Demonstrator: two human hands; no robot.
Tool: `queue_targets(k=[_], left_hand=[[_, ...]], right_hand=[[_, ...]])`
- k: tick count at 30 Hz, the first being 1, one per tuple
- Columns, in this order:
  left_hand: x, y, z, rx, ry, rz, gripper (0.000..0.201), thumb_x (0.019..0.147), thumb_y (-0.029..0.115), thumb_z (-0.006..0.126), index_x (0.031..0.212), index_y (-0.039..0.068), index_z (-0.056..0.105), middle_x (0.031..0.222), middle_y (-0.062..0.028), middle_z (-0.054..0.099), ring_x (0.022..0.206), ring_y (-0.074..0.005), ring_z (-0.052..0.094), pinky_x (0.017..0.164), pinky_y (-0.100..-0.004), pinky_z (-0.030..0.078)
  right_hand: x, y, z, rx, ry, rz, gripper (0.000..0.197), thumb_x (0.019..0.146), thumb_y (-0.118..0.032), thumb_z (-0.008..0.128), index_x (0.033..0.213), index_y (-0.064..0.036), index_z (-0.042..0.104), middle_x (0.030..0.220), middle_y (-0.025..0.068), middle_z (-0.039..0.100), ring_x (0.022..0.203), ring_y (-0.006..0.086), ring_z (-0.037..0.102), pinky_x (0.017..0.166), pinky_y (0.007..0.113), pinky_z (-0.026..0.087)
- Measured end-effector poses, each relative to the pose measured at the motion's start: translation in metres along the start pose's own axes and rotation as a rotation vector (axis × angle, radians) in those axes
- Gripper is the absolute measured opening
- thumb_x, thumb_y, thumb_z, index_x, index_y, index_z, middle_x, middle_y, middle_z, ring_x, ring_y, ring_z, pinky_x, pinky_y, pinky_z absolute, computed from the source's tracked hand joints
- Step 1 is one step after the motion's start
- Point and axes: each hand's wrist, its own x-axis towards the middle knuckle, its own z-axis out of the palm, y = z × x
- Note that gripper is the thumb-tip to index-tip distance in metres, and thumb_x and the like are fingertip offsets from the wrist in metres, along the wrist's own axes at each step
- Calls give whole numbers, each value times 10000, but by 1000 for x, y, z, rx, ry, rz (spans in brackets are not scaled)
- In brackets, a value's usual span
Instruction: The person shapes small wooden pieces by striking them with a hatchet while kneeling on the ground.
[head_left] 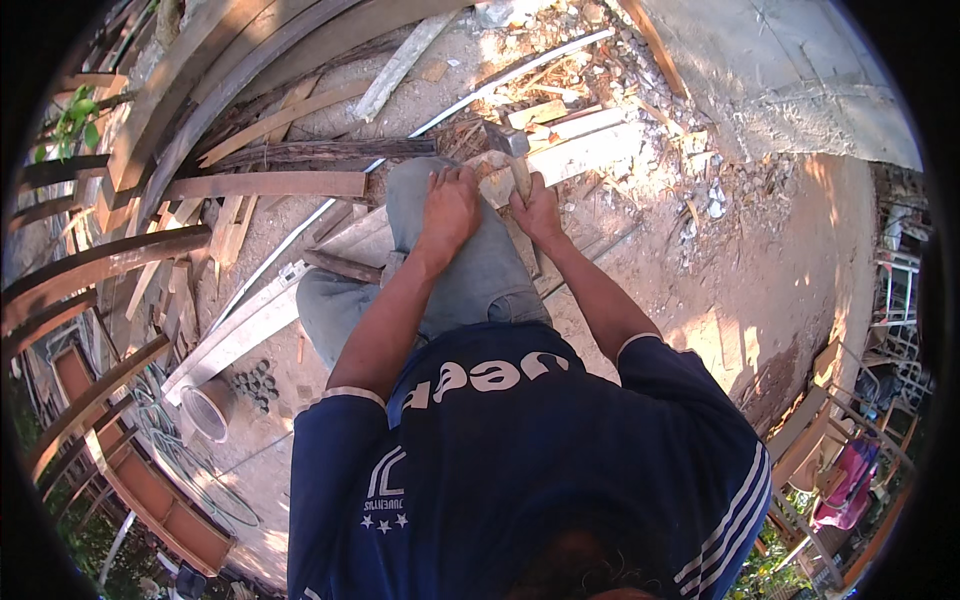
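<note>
My right hand (538, 212) is closed round the wooden handle of a hammer (521, 178), its grey metal head uppermost, beyond my knee. Left of it, my left hand (451, 207) lies over the raised knee of my grey trousers (490, 265). Its fingers are curled at the far side, and what they hold, if anything, is hidden. A pale, rough piece of wood (490, 160) shows just past the left fingers, beside the hammer head. Long boards (590, 140) lie on the ground beyond the hammer.
Curved brown timbers (190, 90) are heaped at the far left, and a brown plank (270, 184) points toward my knee. A long white strip (235, 335) crosses the ground at left, near a bucket (206, 410) and a green hose (185, 465). Wood chips and rubble (690, 180) litter the far right beside a concrete slab (800, 80).
</note>
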Motion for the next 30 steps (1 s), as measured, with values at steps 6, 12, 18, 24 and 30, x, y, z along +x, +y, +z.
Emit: queue_targets(k=[6,12,18,24,30], left_hand=[[8,1,-19,-236,34,-91,211,887,80,561,1083,0,571,1119,-212,662,1103,-408,629,1016,-533,443],[-36,-39,-51,-1896,316,-350,125,928,122,567,1025,50,596,990,-138,689,1045,-317,675,928,-471,534],[-83,-52,-91,-2334,387,-234,360,932,260,512,1081,-48,626,996,-172,693,1030,-303,668,994,-490,502],[-101,-62,-86,-2494,429,-196,363,924,257,517,1074,-49,642,939,-150,690,928,-268,672,978,-469,511],[-118,-70,-88,-2490,408,-104,361,903,243,535,1145,-13,615,1002,-151,694,948,-263,669,936,-445,541]], right_hand=[[20,58,27,-1,-119,54,424,841,-264,680,1088,35,509,879,303,654,876,493,642,765,532,517],[17,94,52,59,-104,183,485,846,-246,688,1195,45,517,984,270,670,955,415,664,826,463,515],[19,107,70,-78,-136,323,689,839,-403,658,1322,45,457,1187,303,621,1103,427,618,950,467,480],[22,120,67,-31,-98,257,695,826,-399,675,1316,47,468,1218,299,605,1152,437,582,990,464,454],[18,101,58,-161,-79,259,658,785,-357,718,1266,44,516,1182,279,613,1135,428,582,997,465,447]])
